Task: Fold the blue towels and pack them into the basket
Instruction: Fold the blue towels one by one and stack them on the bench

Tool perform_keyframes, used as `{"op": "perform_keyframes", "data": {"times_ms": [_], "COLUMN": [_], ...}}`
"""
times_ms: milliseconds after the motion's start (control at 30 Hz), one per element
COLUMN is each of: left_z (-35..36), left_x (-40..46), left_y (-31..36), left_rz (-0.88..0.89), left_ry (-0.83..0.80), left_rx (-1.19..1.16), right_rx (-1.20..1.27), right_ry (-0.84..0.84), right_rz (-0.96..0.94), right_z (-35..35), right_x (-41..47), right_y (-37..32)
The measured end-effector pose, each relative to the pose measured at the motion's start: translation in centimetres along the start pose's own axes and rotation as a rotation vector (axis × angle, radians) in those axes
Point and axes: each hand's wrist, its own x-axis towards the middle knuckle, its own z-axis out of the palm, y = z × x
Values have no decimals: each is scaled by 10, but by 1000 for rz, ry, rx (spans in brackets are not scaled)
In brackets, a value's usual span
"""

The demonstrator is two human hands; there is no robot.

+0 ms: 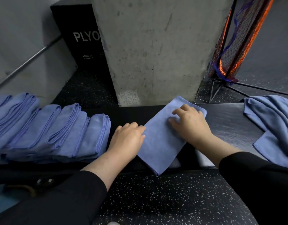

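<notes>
A good part of the folding looks done: a row of folded towels [55,132] leans overlapped along the left stretch of the bench [229,120]. One folded towel [161,143] lies askew at the middle, its near corner hanging over the front edge. The right hand [188,122] presses on it with loosely bent fingers, and the left hand [127,138] rests at its left edge, gripping nothing. An unfolded heap [276,125] waits at the right end. I see no basket, so packing seems untouched.
</notes>
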Motion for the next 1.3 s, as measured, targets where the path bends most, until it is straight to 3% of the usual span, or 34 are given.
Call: {"op": "perform_keyframes", "data": {"times_ms": [100, 200, 367, 500, 600, 700, 1000, 1067, 1167, 1300], "left_z": [-1, -2, -11, -13, -5, 1, 3, 4, 7, 10], "left_x": [4, 1, -20, -31, -33, -30, -31, -33, -37, -41], "left_y": [2, 5, 7, 7, 2, -3, -6, -7, -11, -17], "left_rz": [-3, 12, 83, 146, 236, 247, 277, 352, 401, 413], "left_ry": [-8, -55, -159, -105, -102, -149, -109, -42, -47, -56], "left_rx": [-14, -32, -89, -75, -44, -77, -109, -133, -159, -127], "right_rx": [-166, -128, 13, 108, 88, 26, 26, 22, 105, 176], "right_ry": [-127, -176, -269, -295, -195, -263, -297, -123, 103, -55], "right_rz": [85, 96, -194, -297, -169, -7, 48, -22, -323, -628], "right_z": [-6, -1, 20, 22, 23, 25, 25, 22, 5, -4], "right_x": [-18, -30, -10, 6, 2, 2, 24, 18, -3, -46], "right_y": [-10, -19, 0, 19, 18, 21, 33, 33, 35, 44]}}
